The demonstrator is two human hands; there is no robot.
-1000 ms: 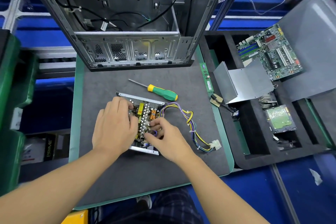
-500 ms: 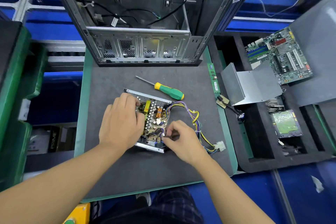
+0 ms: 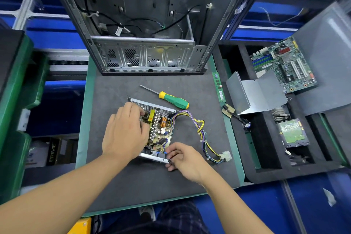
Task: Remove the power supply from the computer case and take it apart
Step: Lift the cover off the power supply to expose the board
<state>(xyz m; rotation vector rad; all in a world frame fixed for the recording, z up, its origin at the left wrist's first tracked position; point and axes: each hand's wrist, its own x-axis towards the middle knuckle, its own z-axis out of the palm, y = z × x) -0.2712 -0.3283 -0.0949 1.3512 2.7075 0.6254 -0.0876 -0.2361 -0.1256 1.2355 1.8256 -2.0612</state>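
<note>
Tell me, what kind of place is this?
Probably a workbench where old computers get taken apart. A stripped computer case stands on the mat, an opened power supply lies in front of it, and a motherboard and hard drive are set aside on a black foam tray.

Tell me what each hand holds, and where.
Left hand grips the power supply over its left side; right hand pinches its near right corner.
</note>
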